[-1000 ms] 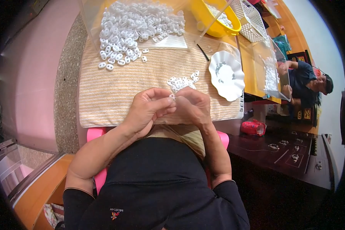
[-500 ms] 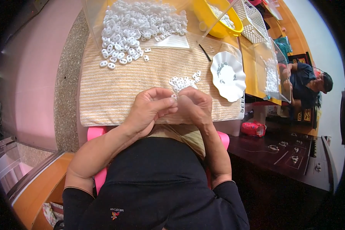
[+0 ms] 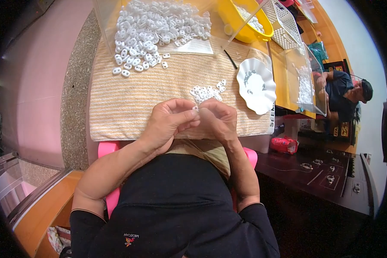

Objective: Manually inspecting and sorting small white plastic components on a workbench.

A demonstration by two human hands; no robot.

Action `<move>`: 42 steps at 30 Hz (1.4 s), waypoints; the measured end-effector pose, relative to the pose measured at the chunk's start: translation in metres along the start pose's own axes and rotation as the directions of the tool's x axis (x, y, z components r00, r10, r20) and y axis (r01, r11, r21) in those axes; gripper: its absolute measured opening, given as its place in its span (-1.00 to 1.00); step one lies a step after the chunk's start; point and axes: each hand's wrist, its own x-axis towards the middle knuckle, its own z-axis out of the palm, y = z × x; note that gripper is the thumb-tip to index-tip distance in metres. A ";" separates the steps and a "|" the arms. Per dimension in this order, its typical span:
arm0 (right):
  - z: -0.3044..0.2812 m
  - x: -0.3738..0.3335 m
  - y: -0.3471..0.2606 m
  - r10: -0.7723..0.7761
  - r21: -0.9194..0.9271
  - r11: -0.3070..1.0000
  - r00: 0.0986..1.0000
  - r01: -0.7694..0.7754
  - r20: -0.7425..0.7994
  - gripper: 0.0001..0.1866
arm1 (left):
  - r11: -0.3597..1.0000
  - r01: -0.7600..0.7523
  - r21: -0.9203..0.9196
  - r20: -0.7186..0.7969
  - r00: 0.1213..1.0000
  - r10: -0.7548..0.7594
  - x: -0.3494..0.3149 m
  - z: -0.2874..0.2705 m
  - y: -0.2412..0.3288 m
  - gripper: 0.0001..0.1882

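Observation:
Between thumb and forefinger, my left hand (image 3: 171,121) pinches a small white two-holed plastic piece (image 3: 195,109). Close against it, the fingers of my right hand (image 3: 220,119) are pressed together; whatever they hold is too small to make out. A small heap of white two-holed pieces (image 3: 205,92) lies on the striped towel just beyond my hands. To the right stands a white wavy-edged dish (image 3: 266,98) with small grey bits (image 3: 250,79) in it. A thin black stick (image 3: 230,59) lies beyond the dish.
A large pile of white two-holed pieces (image 3: 155,26) spills from a clear bin (image 3: 204,48) onto the towel (image 3: 129,103). Behind are a yellow basin (image 3: 262,36) and a white perforated basket (image 3: 284,26). At right, another person (image 3: 346,90) sits by a clear box (image 3: 310,92).
My right hand has shifted very slightly beside the small white piece. My left hand keeps its pinch, and the things on the towel stay put.

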 end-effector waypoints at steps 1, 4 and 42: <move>0.000 0.000 0.001 0.017 0.006 1.000 1.000 -0.017 -0.005 -0.88 | 1.000 -0.001 0.000 0.000 1.000 0.001 0.000 0.000 0.000 -0.84; 0.000 -0.001 -0.001 0.055 0.011 0.998 0.998 -0.055 -0.013 -0.88 | 1.000 0.001 0.030 -0.007 1.000 -0.001 0.000 0.000 0.000 -0.85; -0.005 0.002 -0.015 0.233 0.182 0.956 0.972 -0.232 0.014 -0.88 | 1.000 0.001 0.025 -0.016 1.000 0.000 0.002 -0.001 -0.002 -0.86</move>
